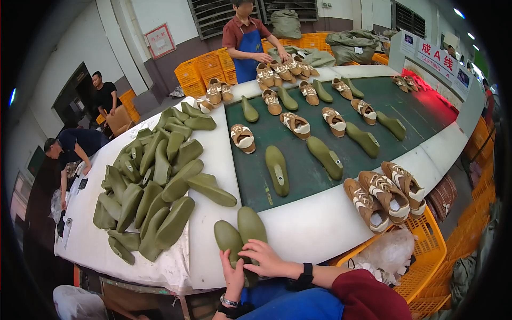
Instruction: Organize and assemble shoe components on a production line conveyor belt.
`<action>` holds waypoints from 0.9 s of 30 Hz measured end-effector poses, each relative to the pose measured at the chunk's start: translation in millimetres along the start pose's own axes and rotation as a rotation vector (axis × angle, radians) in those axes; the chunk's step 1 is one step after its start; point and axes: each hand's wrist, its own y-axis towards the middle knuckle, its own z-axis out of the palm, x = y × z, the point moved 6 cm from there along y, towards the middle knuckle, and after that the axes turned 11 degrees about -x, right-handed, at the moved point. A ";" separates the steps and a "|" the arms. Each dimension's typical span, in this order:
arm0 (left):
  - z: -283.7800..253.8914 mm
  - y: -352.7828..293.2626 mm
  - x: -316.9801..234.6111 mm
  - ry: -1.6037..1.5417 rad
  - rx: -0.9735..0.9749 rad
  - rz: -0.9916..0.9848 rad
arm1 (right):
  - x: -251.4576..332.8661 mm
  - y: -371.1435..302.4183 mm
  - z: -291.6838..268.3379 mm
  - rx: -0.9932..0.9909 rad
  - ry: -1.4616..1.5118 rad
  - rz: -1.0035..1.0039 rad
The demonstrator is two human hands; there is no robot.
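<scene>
Two olive-green shoe lasts stand side by side at the near edge of the white table, toes pointing away from me. My left hand (233, 274) is closed around the heel end of the left shoe last (227, 236). Over the heel part of the right shoe last (252, 224) lie the bent fingers of my right hand (265, 260), gripping it. The lower ends of both lasts are partly hidden by my hands. To the left, a large heap of similar green lasts (160, 170) covers the white tabletop.
A green conveyor belt (248, 184) carries brown-and-white sneakers (295, 125) and single lasts in rows. More sneakers (384, 197) stand at the near right, above a yellow crate (426, 250) with plastic bags. Across the belt, a person in a blue apron (248, 50) handles sneakers.
</scene>
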 end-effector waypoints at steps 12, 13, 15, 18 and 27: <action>108.4 -4.0 -31.0 -0.431 0.717 -0.301 | -21.8 6.1 -82.3 -0.083 -0.547 0.063; 110.8 -7.6 -35.1 -0.338 0.785 -0.223 | -26.1 3.3 -89.5 -0.108 -0.553 0.077; 112.1 -17.9 -41.5 -0.207 0.791 -0.129 | -32.4 0.1 -100.9 -0.145 -0.549 0.105; 111.2 -24.9 -36.4 -0.032 0.738 0.030 | -29.1 2.0 -100.1 -0.117 -0.539 0.085; 112.3 -25.3 -30.3 -0.074 0.713 -0.003 | -29.1 3.7 -98.4 -0.110 -0.526 0.083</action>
